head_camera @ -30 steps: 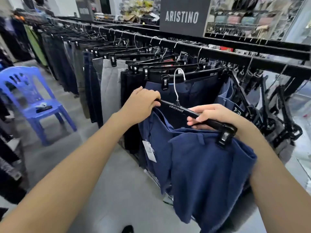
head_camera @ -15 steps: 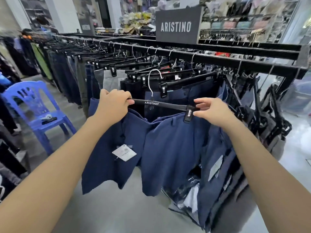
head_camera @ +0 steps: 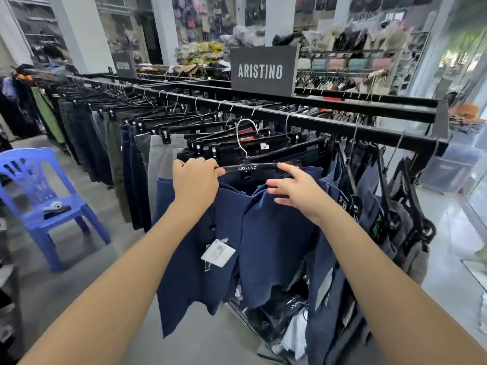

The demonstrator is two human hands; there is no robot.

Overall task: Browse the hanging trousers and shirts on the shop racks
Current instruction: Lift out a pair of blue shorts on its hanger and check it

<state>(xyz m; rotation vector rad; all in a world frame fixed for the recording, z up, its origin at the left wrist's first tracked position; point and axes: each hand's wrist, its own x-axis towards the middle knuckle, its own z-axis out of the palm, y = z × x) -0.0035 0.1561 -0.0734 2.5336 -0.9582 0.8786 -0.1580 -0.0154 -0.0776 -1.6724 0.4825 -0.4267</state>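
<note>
Right hand [head_camera: 300,193] released, fingers spread; left hand [head_camera: 195,180] grips the level, sideways-lying hanger [head_camera: 250,167].

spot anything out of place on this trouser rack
The navy blue trousers on the black plastic hanger are off the black metal rail: its wire hook hangs free, gripped by the left hand. Their right side sags, apparently unclipped.

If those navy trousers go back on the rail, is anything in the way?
Nothing solid. The hanger's hook sits just below the black rail with open air between. The left hand grips the hanger; the right hand is open beside it. Neighbouring dark trousers crowd the slot behind.
</note>
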